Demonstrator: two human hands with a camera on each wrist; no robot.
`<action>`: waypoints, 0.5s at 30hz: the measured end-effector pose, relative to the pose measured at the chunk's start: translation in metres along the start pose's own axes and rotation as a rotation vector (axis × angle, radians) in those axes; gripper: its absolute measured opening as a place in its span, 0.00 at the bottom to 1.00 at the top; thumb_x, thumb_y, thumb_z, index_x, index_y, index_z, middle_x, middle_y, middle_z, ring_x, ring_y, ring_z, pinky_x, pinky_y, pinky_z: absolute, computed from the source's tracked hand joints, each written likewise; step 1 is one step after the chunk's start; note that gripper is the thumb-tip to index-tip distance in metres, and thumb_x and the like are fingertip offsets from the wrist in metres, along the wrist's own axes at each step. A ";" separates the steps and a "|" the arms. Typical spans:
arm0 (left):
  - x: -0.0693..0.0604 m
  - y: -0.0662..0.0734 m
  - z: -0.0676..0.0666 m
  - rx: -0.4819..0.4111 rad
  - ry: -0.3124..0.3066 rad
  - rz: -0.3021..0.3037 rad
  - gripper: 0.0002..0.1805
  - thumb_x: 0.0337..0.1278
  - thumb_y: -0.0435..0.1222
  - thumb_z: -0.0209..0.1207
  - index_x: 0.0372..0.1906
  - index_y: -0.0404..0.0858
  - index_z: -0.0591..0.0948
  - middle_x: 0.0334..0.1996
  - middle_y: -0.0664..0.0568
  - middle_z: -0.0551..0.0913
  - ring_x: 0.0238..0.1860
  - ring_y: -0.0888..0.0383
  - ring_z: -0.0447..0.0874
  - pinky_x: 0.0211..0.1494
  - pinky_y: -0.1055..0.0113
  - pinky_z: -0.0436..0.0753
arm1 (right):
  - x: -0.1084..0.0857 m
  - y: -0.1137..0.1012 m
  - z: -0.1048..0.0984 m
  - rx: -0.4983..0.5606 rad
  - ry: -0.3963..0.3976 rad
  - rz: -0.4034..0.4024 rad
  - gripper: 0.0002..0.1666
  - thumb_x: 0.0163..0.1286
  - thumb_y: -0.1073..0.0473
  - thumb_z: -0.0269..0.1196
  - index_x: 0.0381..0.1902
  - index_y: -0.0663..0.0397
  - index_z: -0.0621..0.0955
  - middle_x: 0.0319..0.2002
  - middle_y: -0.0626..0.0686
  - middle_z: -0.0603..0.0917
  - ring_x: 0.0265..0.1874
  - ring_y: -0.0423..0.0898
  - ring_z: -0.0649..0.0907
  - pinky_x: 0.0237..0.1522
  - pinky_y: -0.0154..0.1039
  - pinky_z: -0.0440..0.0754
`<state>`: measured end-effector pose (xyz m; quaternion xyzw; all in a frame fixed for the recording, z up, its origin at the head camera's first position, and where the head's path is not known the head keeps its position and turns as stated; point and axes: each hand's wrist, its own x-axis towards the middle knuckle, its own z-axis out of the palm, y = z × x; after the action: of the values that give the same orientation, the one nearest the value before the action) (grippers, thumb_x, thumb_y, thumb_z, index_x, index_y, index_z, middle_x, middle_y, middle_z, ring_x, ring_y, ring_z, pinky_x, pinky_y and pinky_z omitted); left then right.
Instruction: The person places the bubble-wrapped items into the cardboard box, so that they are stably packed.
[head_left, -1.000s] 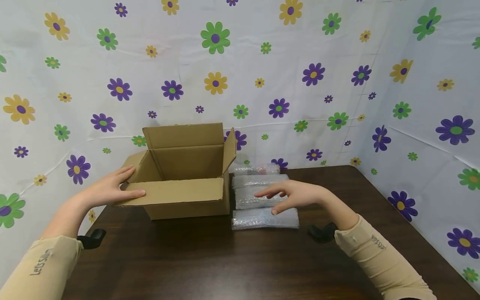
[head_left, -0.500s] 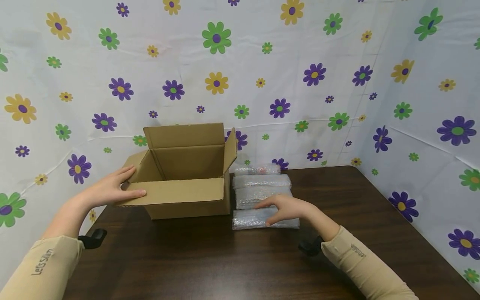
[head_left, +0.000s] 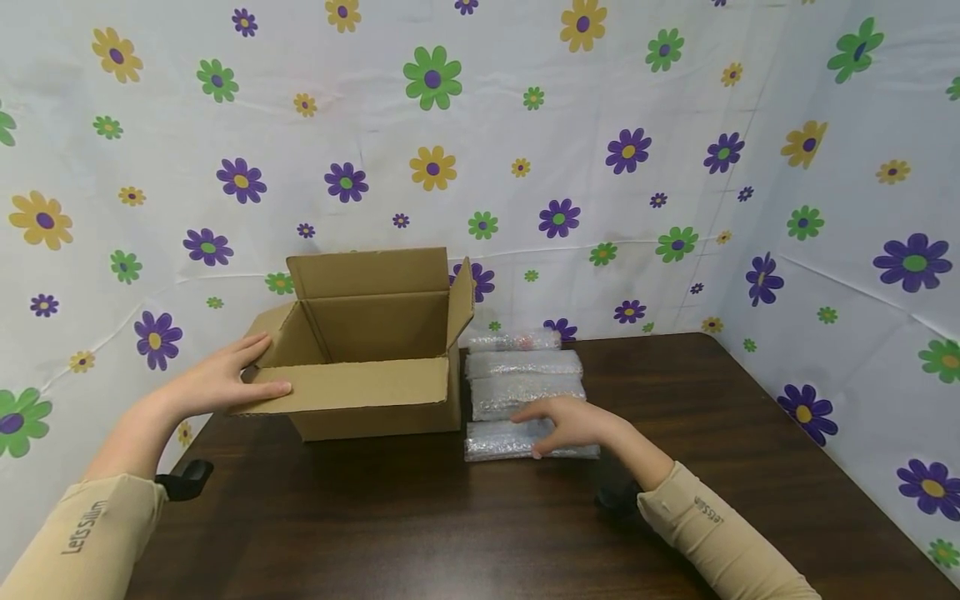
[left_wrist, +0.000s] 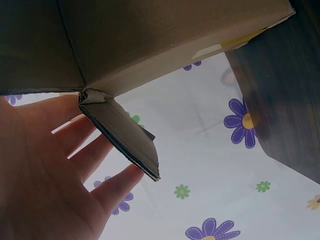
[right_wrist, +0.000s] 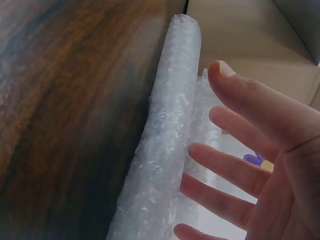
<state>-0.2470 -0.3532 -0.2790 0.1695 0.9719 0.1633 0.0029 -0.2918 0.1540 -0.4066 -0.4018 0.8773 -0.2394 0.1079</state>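
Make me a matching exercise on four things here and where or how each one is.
Things:
1. Left hand
2. Right hand
3. Cardboard box
4. Table

Places, colours, states:
A. Dark brown, wood-grained
B. At the nearest bubble-wrapped roll, fingers spread
C. Standing with its top open
D. Touching flaps

Pairs: 1-D, 2-B, 3-C, 4-A

At lower left I see the person's bare left hand [left_wrist: 45, 165], fingers spread against the brown cardboard flap [left_wrist: 122, 132] of a brown cardboard box [left_wrist: 165, 40] up top; dark wooden table [left_wrist: 287, 95] at right, white flower-printed sheet [left_wrist: 210, 160] below.
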 end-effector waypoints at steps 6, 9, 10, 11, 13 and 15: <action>0.000 -0.002 0.001 0.007 0.002 0.006 0.53 0.55 0.53 0.63 0.72 0.23 0.53 0.70 0.23 0.50 0.67 0.23 0.49 0.60 0.27 0.56 | 0.000 0.000 0.004 -0.047 0.024 -0.016 0.32 0.56 0.54 0.73 0.60 0.54 0.80 0.60 0.55 0.78 0.61 0.55 0.75 0.59 0.54 0.73; 0.000 -0.002 0.001 0.007 0.004 0.010 0.53 0.55 0.53 0.63 0.72 0.23 0.53 0.70 0.23 0.50 0.67 0.23 0.49 0.61 0.28 0.56 | 0.000 0.000 0.006 -0.081 0.030 -0.029 0.32 0.55 0.55 0.74 0.59 0.54 0.81 0.59 0.56 0.79 0.60 0.54 0.75 0.60 0.53 0.73; 0.000 -0.002 0.001 0.007 0.004 0.010 0.53 0.55 0.53 0.63 0.72 0.23 0.53 0.70 0.23 0.50 0.67 0.23 0.48 0.61 0.28 0.56 | 0.001 0.000 0.007 -0.096 0.031 -0.032 0.32 0.54 0.55 0.74 0.58 0.54 0.81 0.59 0.56 0.79 0.60 0.54 0.76 0.60 0.53 0.73; 0.000 -0.002 0.001 0.008 0.005 0.011 0.53 0.55 0.53 0.63 0.72 0.23 0.53 0.70 0.23 0.50 0.67 0.23 0.48 0.61 0.28 0.56 | 0.001 0.000 0.007 -0.111 0.032 -0.037 0.32 0.54 0.56 0.74 0.58 0.54 0.81 0.59 0.56 0.79 0.60 0.54 0.76 0.60 0.53 0.73; 0.000 -0.002 0.001 0.007 0.004 0.009 0.53 0.55 0.53 0.63 0.72 0.22 0.53 0.70 0.23 0.50 0.67 0.23 0.48 0.61 0.28 0.55 | 0.001 0.001 0.009 -0.138 0.029 -0.049 0.32 0.53 0.57 0.75 0.57 0.54 0.82 0.59 0.57 0.79 0.60 0.55 0.76 0.60 0.53 0.73; 0.000 -0.001 0.001 0.005 0.002 0.007 0.53 0.56 0.53 0.63 0.72 0.23 0.52 0.70 0.23 0.50 0.68 0.23 0.48 0.61 0.28 0.55 | 0.001 0.001 0.009 -0.162 0.023 -0.050 0.32 0.52 0.57 0.75 0.57 0.54 0.82 0.59 0.57 0.79 0.60 0.54 0.76 0.60 0.53 0.72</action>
<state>-0.2475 -0.3543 -0.2801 0.1727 0.9717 0.1611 0.0008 -0.2899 0.1506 -0.4153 -0.4282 0.8846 -0.1750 0.0591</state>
